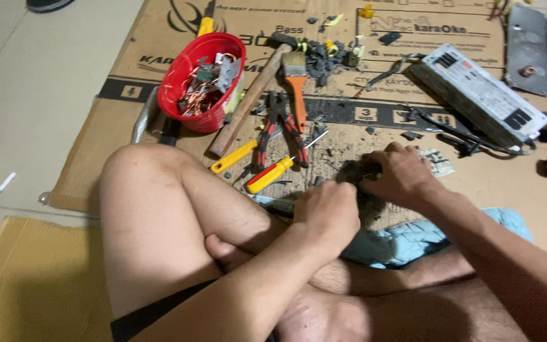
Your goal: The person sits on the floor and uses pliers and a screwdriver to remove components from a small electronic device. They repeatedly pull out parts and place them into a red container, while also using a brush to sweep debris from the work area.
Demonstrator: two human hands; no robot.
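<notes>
The person sits cross-legged on the floor, both hands working over a flattened cardboard sheet (128, 120). The left hand (327, 212) is curled into a closed grip, and what it holds is hidden under the fingers. Just beside it, the right hand (400, 174) presses its bent fingers onto a dark, crumbly lump (354, 171); how firmly that grip closes on it cannot be told. A light blue cloth (413, 237) lies under the wrists. Beyond the hands lie a red-and-yellow screwdriver (272, 174) and red-handled pliers (280, 126). Farther off stand a wooden-handled hammer (251, 95), an orange-handled paintbrush (295, 82), and a red bowl (178, 88) of copper wire scraps. A long silver power-supply box (482, 95) lies to the right.
</notes>
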